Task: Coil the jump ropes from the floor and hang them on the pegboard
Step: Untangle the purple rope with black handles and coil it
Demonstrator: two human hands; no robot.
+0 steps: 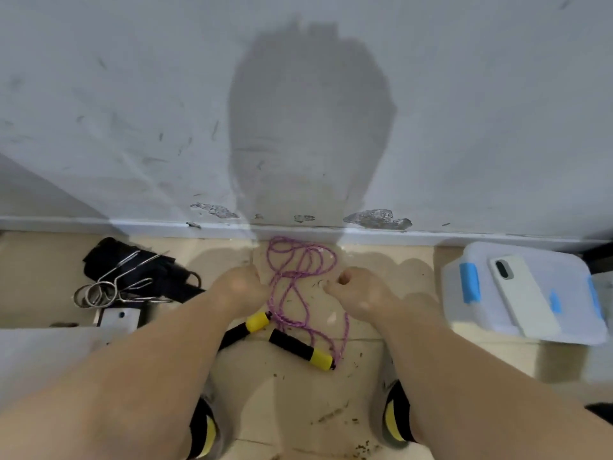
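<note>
Found the jump rope [302,258] sprawled in crossed purple loops on the floor tile [374,373], hard against the far wall [132,94], with its black-and-yellow handles [300,348] lying nearer. Reached down with both hands: left hand [238,283] set against the loops' left edge, fingers hidden, so could not tell its grip; right hand [361,293] loosely curled just right of the cord, with nothing seen in it.

Would have gone best by gathering both handles first, then drawing even loops, not grabbing the tangle's middle.

Noted spring clips [109,287] on a black strap [106,257] left, a lidded bin [477,254] bearing a phone [522,293] right, both apart from the rope. Saw no pegboard. Judged the crossings the real snag.
</note>
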